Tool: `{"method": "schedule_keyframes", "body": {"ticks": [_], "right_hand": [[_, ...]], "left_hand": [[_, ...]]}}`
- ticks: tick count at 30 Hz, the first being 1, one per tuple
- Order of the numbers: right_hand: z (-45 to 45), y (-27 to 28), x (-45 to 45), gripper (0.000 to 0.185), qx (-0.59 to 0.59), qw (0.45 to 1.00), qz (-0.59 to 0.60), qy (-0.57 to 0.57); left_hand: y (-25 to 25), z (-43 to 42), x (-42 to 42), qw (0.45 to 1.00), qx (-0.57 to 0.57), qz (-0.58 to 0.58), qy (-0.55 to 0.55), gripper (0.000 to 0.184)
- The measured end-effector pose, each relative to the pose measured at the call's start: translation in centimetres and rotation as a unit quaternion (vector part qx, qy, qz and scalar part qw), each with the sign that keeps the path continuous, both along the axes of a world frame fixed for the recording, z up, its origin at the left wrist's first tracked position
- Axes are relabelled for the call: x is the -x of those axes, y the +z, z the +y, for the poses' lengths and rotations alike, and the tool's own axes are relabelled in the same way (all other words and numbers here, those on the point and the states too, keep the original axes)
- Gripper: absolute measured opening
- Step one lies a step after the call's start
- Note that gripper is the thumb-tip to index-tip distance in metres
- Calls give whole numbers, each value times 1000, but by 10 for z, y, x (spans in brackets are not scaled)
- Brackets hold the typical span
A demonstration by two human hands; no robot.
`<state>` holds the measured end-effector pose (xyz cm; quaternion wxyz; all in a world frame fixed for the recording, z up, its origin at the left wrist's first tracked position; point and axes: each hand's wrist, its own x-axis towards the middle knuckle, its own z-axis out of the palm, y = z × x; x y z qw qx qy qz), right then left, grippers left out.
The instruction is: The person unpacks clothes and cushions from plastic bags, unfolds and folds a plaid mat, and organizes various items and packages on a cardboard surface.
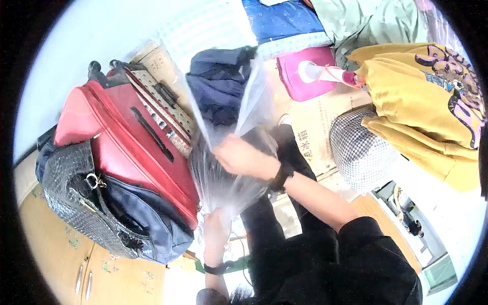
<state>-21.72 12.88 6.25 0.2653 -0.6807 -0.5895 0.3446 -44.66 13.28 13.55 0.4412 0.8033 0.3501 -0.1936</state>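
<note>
A clear plastic bag stretches in front of me, its film gathered into folds toward my body. My left hand is closed around the bunched lower part of the bag. Higher up, my right hand is closed on the film near one side of the bag. Dark navy folded cloth lies at the bag's far end, between two edges of the clear film. Whether all of the cloth is inside the bag, I cannot tell. My fingertips are partly hidden and slightly blurred.
To the left stand a red suitcase, a black textured handbag and a navy bag. Cardboard boxes carry a pink item. At right are a houndstooth-patterned item and a yellow garment.
</note>
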Motion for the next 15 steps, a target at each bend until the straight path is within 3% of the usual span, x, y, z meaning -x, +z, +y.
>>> {"method": "schedule_keyframes", "body": {"ticks": [1,2,3,5,6,7,9,10,12,13,15], "right_hand": [[2,10,7,7,4,1000,5,19],[6,14,16,7,-63,998,5,-5],[11,22,25,8,-86,996,12,-20],[20,51,32,10,-142,989,41,-19],[22,56,41,12,-196,979,37,-30],[23,62,45,13,-202,979,32,-12],[19,65,49,9,-134,989,32,48],[18,57,41,9,-136,989,31,41],[14,22,9,10,-158,975,141,-71],[11,4,-7,10,-163,977,116,-74],[17,-28,-15,11,-189,968,101,-131]], "left_hand": [[1,-4,-2,997,-11,54,59,29],[3,-6,-5,995,13,63,76,41],[5,-8,-15,996,15,65,60,41],[9,-13,-41,929,129,-78,338,43],[-15,0,-20,990,-124,-58,-34,51],[-19,8,-24,989,-125,-62,-44,51],[-25,21,-33,990,-85,-94,65,52],[-29,25,-41,985,-64,-108,121,53],[-47,24,-68,962,-18,-139,236,55],[-47,28,-96,964,-55,-153,210,65],[-75,43,-118,969,-86,-138,186,62]]}}
